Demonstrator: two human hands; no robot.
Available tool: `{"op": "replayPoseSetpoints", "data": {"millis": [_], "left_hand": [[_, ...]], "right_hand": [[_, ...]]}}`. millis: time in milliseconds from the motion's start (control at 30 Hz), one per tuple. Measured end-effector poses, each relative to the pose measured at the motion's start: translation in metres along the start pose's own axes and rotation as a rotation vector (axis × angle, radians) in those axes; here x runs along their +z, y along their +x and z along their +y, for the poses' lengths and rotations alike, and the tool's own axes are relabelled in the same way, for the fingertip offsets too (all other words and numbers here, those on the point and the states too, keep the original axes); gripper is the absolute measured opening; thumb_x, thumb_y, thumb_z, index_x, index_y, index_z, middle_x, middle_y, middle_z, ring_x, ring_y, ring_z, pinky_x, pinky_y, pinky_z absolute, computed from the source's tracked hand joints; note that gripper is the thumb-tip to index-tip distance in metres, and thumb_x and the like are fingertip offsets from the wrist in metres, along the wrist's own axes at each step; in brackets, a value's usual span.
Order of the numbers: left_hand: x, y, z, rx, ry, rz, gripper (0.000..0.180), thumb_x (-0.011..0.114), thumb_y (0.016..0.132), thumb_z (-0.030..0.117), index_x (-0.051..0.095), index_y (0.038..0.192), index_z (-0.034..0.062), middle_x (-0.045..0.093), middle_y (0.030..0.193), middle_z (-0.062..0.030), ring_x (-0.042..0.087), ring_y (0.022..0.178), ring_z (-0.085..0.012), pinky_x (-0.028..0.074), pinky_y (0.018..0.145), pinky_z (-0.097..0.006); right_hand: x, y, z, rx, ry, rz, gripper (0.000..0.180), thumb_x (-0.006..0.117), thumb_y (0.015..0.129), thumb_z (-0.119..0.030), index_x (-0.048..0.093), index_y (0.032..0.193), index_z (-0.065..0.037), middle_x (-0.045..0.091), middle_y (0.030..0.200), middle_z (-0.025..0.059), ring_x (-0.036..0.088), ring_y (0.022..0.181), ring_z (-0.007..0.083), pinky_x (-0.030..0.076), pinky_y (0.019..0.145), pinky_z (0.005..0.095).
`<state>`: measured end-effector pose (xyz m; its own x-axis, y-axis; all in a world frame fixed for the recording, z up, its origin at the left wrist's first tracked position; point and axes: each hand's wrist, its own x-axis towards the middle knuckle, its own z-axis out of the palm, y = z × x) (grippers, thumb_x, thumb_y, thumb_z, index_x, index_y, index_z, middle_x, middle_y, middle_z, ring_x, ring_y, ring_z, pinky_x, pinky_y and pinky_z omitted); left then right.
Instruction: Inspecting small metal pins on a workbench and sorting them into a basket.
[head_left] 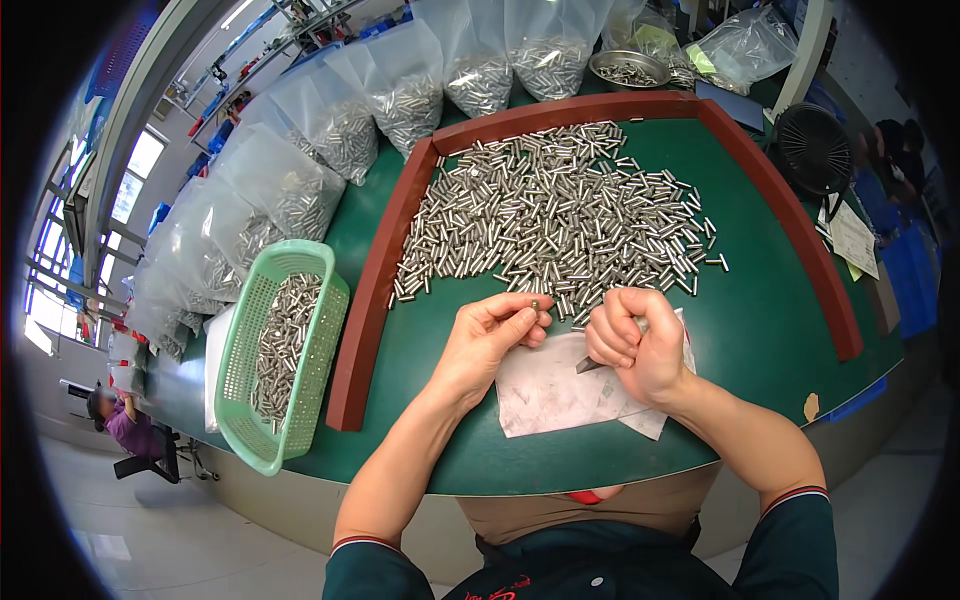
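Observation:
A large heap of short metal pins (560, 215) covers the far middle of the green table (425, 455). My left hand (492, 338) is at the heap's near edge, with thumb and forefinger pinched on one metal pin (536, 306) seen nearly end-on. Just to its right, my right hand (640, 348) is closed in a fist around a dark, flat metal tool (588, 365). Only the tool's short end shows below the fingers, and its kind is hidden. Under both hands lie smudged white paper sheets (545, 405).
Red-brown rails (375, 300) border the heap on the left, back and right. A green plastic basket (228, 385) with pins stands left. Clear bags of pins (410, 100) line the back and left. At the back right are a metal bowl (655, 70) and a black fan (813, 150).

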<state>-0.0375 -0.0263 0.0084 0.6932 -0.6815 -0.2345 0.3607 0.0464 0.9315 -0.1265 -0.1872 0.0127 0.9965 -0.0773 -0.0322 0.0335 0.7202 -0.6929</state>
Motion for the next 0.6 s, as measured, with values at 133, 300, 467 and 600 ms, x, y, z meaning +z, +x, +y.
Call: {"op": "replayPoseSetpoints", "data": {"millis": [133, 300, 467, 600], "left_hand": [[0.0011, -0.0004, 0.0010, 0.007, 0.002, -0.018, 0.021, 0.051, 0.086, 0.007, 0.057, 0.103, -0.0023, 0.060, 0.084, -0.0053, 0.053, 0.071, -0.0074, 0.045, 0.069, -0.020], [0.0003, 0.0007, -0.0001, 0.007, 0.000, -0.028, 0.021, 0.050, 0.086, 0.007, 0.057, 0.104, -0.0022, 0.059, 0.085, -0.0055, 0.052, 0.071, -0.0071, 0.045, 0.069, -0.020], [0.0000, 0.0003, 0.0020, -0.013, -0.019, -0.015, 0.023, 0.048, 0.088, 0.009, 0.055, 0.106, -0.0030, 0.059, 0.085, -0.0055, 0.052, 0.071, -0.0073, 0.045, 0.069, -0.021], [-0.0075, 0.0029, 0.0026, -0.067, -0.189, -0.048, 0.025, 0.046, 0.089, 0.012, 0.051, 0.108, -0.0036, 0.059, 0.086, -0.0067, 0.053, 0.071, -0.0086, 0.045, 0.069, -0.021]], "right_hand": [[-0.0004, -0.0004, 0.0001, 0.003, 0.004, -0.001, 0.037, 0.033, 0.085, -0.021, 0.027, 0.049, -0.011, 0.026, 0.041, -0.0015, 0.020, 0.037, 0.0078, 0.018, 0.038, 0.0235], [0.0003, -0.0005, -0.0007, -0.002, -0.006, -0.003, 0.037, 0.033, 0.085, -0.021, 0.027, 0.049, -0.011, 0.026, 0.042, -0.0015, 0.020, 0.037, 0.0078, 0.018, 0.039, 0.0237], [0.0011, -0.0008, -0.0009, 0.003, -0.007, -0.003, 0.036, 0.032, 0.084, -0.019, 0.027, 0.049, -0.011, 0.026, 0.042, -0.0014, 0.020, 0.037, 0.0078, 0.018, 0.039, 0.0237], [0.0012, -0.0010, -0.0005, -0.002, -0.010, 0.008, 0.035, 0.032, 0.083, -0.017, 0.026, 0.049, -0.011, 0.026, 0.042, -0.0013, 0.020, 0.037, 0.0079, 0.018, 0.039, 0.0237]]}}
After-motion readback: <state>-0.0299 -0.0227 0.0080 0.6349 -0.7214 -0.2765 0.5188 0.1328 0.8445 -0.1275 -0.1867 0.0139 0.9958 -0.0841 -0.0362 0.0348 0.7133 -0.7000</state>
